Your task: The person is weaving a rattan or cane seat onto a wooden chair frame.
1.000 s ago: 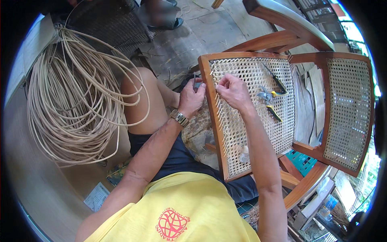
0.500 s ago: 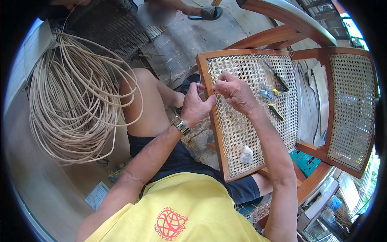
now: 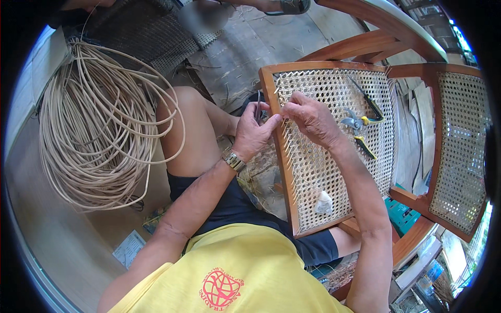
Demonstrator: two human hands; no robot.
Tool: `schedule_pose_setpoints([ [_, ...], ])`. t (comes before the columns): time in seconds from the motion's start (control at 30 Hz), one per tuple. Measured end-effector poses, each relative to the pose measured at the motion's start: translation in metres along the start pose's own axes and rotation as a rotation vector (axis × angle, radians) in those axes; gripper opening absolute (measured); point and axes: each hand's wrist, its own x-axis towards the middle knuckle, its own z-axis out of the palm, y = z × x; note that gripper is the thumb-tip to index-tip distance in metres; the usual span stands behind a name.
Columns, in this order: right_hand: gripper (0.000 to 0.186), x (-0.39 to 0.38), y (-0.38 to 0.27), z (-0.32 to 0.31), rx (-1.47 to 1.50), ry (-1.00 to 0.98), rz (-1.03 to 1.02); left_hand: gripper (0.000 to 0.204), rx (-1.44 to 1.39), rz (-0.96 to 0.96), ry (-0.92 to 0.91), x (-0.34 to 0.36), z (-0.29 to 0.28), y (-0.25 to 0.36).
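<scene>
A wooden chair with a woven cane seat (image 3: pixel 334 156) is tilted over my lap, its frame edge toward me on the left. My left hand (image 3: pixel 254 133) is closed at the outer side of that edge, around a slim metal tool (image 3: pixel 258 110) that shows only in part. Just across the edge, my right hand (image 3: pixel 313 120) pinches at the row of short cane ends along the seat's border. Whatever lies between its fingertips is too small to make out. Pruning shears (image 3: pixel 360 122) and a thin pointed tool with a dark handle (image 3: pixel 368 96) rest on the cane.
A big coil of rattan (image 3: pixel 99 135) hangs at my left. On the seat's near part lies a crumpled white lump (image 3: pixel 323 202). The chair's cane backrest (image 3: pixel 462 146) rises at the right. Another person's sandalled foot (image 3: pixel 295 6) is at the top, and a green crate (image 3: pixel 402 214) stands below the chair.
The chair and the tools on it have shifted slightly right. My right hand has moved a little right and down along with it. The other person's foot has moved up and right.
</scene>
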Motion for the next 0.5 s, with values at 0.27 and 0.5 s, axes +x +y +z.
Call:
schedule_pose_setpoints([
  [0.27,0.014,0.001,0.0,0.002,0.046,0.022,0.016,0.033,0.256,0.104,0.064,0.002,0.003,-0.011],
  [0.5,0.014,0.005,0.002,-0.007,-0.057,-0.093,-0.05,0.041,0.356,0.02,0.125,0.0,0.011,-0.007],
])
